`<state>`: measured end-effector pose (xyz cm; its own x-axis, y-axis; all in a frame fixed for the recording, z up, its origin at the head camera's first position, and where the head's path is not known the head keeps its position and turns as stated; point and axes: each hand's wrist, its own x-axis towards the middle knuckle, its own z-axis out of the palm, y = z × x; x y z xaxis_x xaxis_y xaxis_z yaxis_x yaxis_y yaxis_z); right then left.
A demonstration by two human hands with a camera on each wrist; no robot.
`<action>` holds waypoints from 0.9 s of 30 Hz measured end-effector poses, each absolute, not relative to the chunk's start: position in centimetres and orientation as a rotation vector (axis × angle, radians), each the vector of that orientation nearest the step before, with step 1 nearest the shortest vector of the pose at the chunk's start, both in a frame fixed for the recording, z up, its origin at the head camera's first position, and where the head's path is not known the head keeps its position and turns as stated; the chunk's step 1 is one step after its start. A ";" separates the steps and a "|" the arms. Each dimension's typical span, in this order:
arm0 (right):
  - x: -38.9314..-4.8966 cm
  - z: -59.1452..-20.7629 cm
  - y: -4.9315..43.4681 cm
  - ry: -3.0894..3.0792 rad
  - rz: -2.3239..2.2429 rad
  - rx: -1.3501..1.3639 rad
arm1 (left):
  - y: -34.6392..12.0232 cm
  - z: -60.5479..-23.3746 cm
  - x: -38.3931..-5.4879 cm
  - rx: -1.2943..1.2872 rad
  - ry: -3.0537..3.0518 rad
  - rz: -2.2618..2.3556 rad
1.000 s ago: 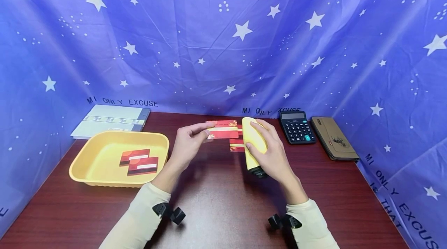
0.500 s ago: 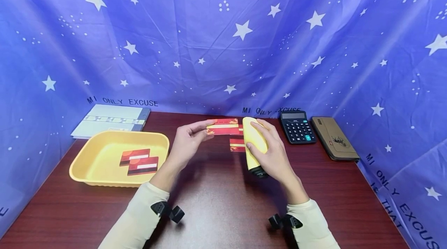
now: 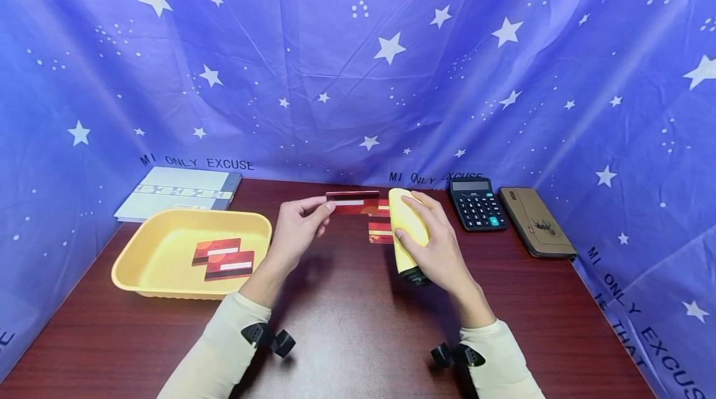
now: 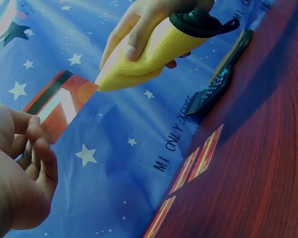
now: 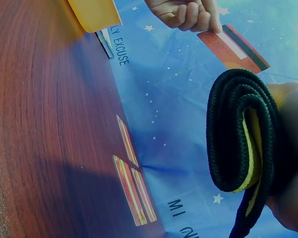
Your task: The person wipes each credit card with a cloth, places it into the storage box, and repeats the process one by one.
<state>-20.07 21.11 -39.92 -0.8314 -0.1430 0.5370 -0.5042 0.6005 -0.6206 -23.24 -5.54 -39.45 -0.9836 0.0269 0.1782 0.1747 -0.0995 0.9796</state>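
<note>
My left hand (image 3: 299, 229) pinches a red card (image 4: 53, 121) by one end between thumb and fingers. The side with a dark stripe and a white strip shows in both wrist views. My right hand (image 3: 433, 234) grips a folded yellow cloth (image 3: 406, 228) with black edging. In the right wrist view the dark edging (image 5: 218, 134) shows as several rolled layers. One end of the card is close by the cloth's tip and overlaps it in the left wrist view. Below the hands, three red cards with gold bands (image 4: 206, 152) lie on the table, partly hidden in the head view.
A yellow tray (image 3: 134, 262) at left holds two red cards (image 3: 229, 266). Behind it lies a pale binder (image 3: 173, 191). At back right are a black calculator (image 3: 477, 203) and a brown wallet (image 3: 534, 222). A starry blue curtain (image 3: 313, 63) surrounds the dark wooden table (image 3: 347, 337).
The left hand has turned the card over: its gold-banded side faced up before, and now the dark-striped side shows. The right hand stays in place with the cloth.
</note>
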 end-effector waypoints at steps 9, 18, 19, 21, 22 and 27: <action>-20.0 -39.8 21.1 -2.403 1.120 0.514 | -5.5 -39.4 -23.3 -0.209 -2.074 -2.084; -20.1 -39.9 21.1 -2.404 1.101 0.520 | -5.5 -39.7 -23.5 -0.241 -1.966 -2.396; -20.0 -39.8 21.0 -2.406 1.102 0.519 | -5.6 -39.7 -23.5 -0.252 -1.963 -2.399; -20.0 -39.8 21.0 -2.410 1.105 0.518 | -5.6 -39.8 -23.6 -0.281 -1.957 -2.396; -20.0 -39.8 21.0 -2.413 1.107 0.516 | -5.6 -39.9 -23.6 -0.302 -1.954 -2.392; -20.0 -39.8 21.0 -2.416 1.115 0.512 | -5.5 -40.0 -23.6 -0.360 -1.946 -2.384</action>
<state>-19.98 20.95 -39.78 -0.8402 -0.1491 0.5214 -0.4935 0.6088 -0.6212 -23.59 -5.46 -39.96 -0.9721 0.1130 0.2057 0.1790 -0.2103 0.9611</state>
